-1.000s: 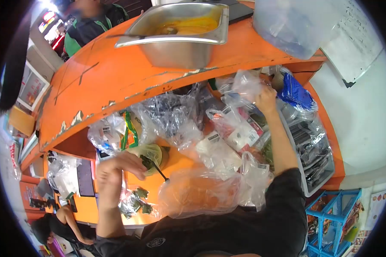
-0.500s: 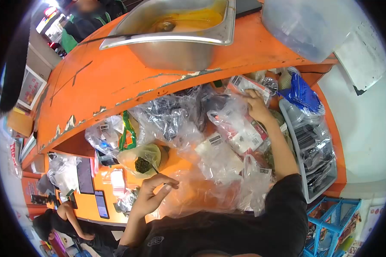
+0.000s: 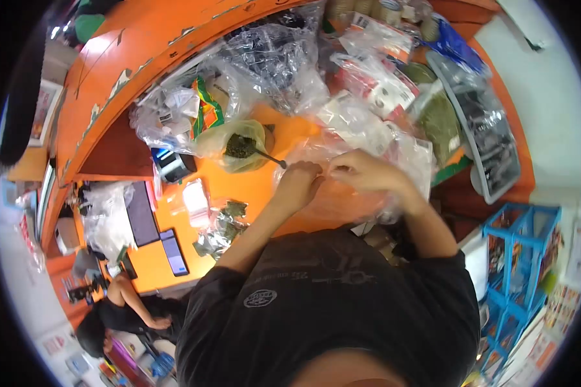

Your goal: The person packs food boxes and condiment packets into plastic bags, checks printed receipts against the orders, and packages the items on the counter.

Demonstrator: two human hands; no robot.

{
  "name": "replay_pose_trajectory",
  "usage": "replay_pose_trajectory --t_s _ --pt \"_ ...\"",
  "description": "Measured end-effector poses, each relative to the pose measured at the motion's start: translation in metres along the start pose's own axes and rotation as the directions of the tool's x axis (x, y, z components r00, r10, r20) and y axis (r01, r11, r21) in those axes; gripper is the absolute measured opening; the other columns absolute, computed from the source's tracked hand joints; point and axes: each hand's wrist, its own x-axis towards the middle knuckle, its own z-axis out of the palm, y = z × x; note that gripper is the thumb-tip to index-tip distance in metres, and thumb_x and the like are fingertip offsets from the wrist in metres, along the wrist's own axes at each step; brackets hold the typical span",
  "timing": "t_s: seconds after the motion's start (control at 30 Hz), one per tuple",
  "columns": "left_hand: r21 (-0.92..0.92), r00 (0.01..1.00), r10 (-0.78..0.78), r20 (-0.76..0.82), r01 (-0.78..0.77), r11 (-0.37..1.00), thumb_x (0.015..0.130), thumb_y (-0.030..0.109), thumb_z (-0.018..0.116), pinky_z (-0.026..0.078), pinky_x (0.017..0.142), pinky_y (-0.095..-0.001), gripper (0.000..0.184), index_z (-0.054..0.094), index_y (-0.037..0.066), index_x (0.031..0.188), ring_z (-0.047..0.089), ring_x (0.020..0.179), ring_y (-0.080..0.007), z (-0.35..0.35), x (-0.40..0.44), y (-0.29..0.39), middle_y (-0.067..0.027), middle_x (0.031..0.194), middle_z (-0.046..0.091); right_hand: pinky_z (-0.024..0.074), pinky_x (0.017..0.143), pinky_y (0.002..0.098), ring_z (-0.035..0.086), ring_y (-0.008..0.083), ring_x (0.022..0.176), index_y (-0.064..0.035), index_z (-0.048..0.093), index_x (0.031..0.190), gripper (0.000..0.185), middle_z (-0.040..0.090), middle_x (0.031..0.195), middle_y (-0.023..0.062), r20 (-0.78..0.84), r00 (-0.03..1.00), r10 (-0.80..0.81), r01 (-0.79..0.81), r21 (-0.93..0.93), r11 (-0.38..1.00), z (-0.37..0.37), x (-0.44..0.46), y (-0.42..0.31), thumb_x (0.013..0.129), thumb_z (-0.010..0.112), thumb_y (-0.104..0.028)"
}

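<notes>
My left hand (image 3: 298, 185) and my right hand (image 3: 361, 169) are close together over the orange table, fingers bent and pinched. Beneath and between them spreads a clear plastic bag (image 3: 342, 201); what sits in the fingertips is too small to make out. Just left of my left hand, a dark spoon handle (image 3: 268, 157) sticks out of a bag-lined container (image 3: 240, 161) with dark green contents (image 3: 239, 146). Plastic packs with white labels (image 3: 355, 122) lie beyond my right hand.
A phone (image 3: 173, 252) and a foil-like packet (image 3: 221, 230) lie at the left. A grey tray of dark wrapped items (image 3: 483, 129) stands at the right, above a blue rack (image 3: 514, 258). Another person (image 3: 135, 309) is at the lower left.
My right hand has come back from the packs at the shelf to beside my left hand. My left hand has moved right, and its fingers have closed. The view has tilted down.
</notes>
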Motion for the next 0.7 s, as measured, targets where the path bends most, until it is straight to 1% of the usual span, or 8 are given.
replay_pose_trajectory --t_s 0.13,0.23,0.33,0.43,0.47,0.53,0.57,0.7 --pt "0.499 0.966 0.252 -0.050 -0.195 0.845 0.078 0.020 0.063 0.038 0.092 -0.0414 0.032 0.056 0.005 0.105 0.053 0.104 -0.0322 0.020 -0.016 -0.018 -0.0152 0.111 0.056 0.0441 0.070 0.0397 0.055 0.0286 0.076 -0.0034 0.060 0.078 0.009 0.061 0.080 0.0110 -0.120 0.884 0.451 -0.459 -0.397 0.795 0.060 -0.012 0.024 0.070 0.056 -0.006" --pt "0.481 0.978 0.189 0.091 -0.209 0.852 0.076 0.024 0.064 0.039 0.088 -0.0445 0.038 0.053 0.005 0.107 0.050 0.106 -0.0369 0.044 -0.043 -0.041 -0.0158 0.120 0.049 0.0401 0.080 0.0462 0.053 0.0281 0.092 -0.0063 0.061 0.084 0.014 0.059 0.094 0.0108 -0.558 0.823 0.109 -0.498 -0.615 0.612 0.116 -0.033 0.032 0.071 0.056 -0.008" --pt "0.387 0.959 0.036 0.281 -0.148 0.910 0.075 0.025 0.064 0.041 0.082 -0.0458 0.034 0.054 0.006 0.101 0.051 0.102 -0.0352 0.047 -0.053 -0.040 -0.0155 0.111 0.053 0.0342 0.089 0.0522 0.048 0.0320 0.102 -0.0033 0.060 0.094 0.022 0.055 0.105 0.0150 -0.669 0.683 0.293 -0.717 -0.541 0.439 0.149 -0.027 0.020 0.075 0.054 -0.013" --pt "0.390 0.962 0.222 0.157 -0.267 0.881 0.072 0.025 0.066 0.042 0.080 -0.0443 0.038 0.054 0.005 0.101 0.053 0.099 -0.0335 0.051 -0.052 -0.056 -0.0159 0.101 0.056 0.0323 0.095 0.0520 0.048 0.0376 0.103 0.0038 0.057 0.105 0.032 0.054 0.103 0.0231 -0.825 0.538 -0.173 -0.792 -0.565 0.232 0.238 -0.008 0.126 0.082 0.046 -0.015" --pt "0.454 0.969 0.220 0.115 -0.248 0.856 0.067 0.031 0.069 0.043 0.079 -0.0448 0.044 0.056 0.005 0.100 0.052 0.101 -0.0323 0.046 -0.056 -0.044 -0.0161 0.102 0.056 0.0316 0.098 0.0518 0.048 0.0378 0.107 0.0022 0.056 0.109 0.034 0.053 0.108 0.0234 -0.785 0.616 0.064 -0.753 -0.563 0.340 0.230 -0.005 0.092 0.082 0.046 -0.016" --pt "0.641 0.911 0.411 0.040 -0.339 0.688 0.054 0.048 0.075 0.043 0.084 -0.0442 0.078 0.051 0.006 0.114 0.046 0.112 -0.0321 0.051 -0.061 -0.056 -0.0163 0.118 0.048 0.0312 0.102 0.0435 0.045 0.0277 0.116 -0.0071 0.061 0.105 0.033 0.053 0.118 0.0144 -0.659 0.564 0.498 -0.797 -0.593 0.119 0.194 -0.004 0.017 0.077 0.054 -0.022" --pt "0.580 0.979 -0.053 0.199 -0.074 0.811 0.053 0.057 0.072 0.041 0.090 -0.0474 0.098 0.038 0.006 0.130 0.040 0.118 -0.0353 0.042 -0.060 -0.066 -0.0161 0.133 0.034 0.0339 0.099 0.0389 0.045 0.0244 0.116 -0.0130 0.063 0.102 0.034 0.053 0.120 0.0087 -0.828 0.556 0.078 -0.817 -0.526 0.238 0.211 -0.011 0.055 0.070 0.060 -0.024" --pt "0.634 0.979 -0.174 0.103 0.071 0.770 0.073 0.050 0.061 0.038 0.091 -0.0559 0.087 0.026 0.005 0.139 0.028 0.126 -0.0418 0.039 -0.042 -0.130 -0.0187 0.142 0.023 0.0417 0.090 0.0377 0.056 0.0244 0.104 -0.0093 0.061 0.104 0.035 0.060 0.109 0.0112 -0.322 0.782 0.534 -0.617 -0.525 0.587 0.169 -0.032 -0.053 0.071 0.065 -0.020"
